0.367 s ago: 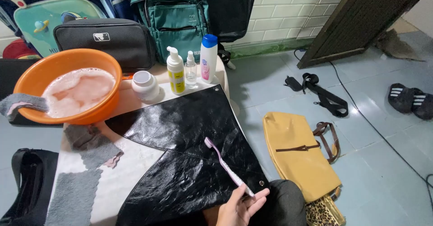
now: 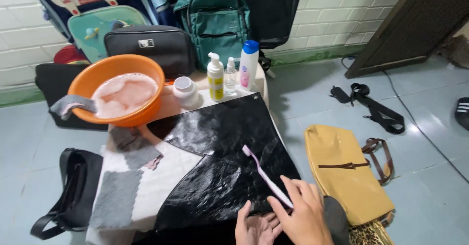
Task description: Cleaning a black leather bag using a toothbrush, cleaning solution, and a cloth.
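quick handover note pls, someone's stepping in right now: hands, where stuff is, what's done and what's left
Right hand: grips the handle end of the pink toothbrush, whose head rests on the glossy black bag.
Left hand: open, palm up, at the bag's near edge, holding nothing.
Orange basin of sudsy water stands up left with a grey cloth over its rim; pump bottle and two other bottles behind the bag.
Done: setup laid out. Whether any scrubbing has happened cannot be told.
Left: probably brushing the bag, then wiping.
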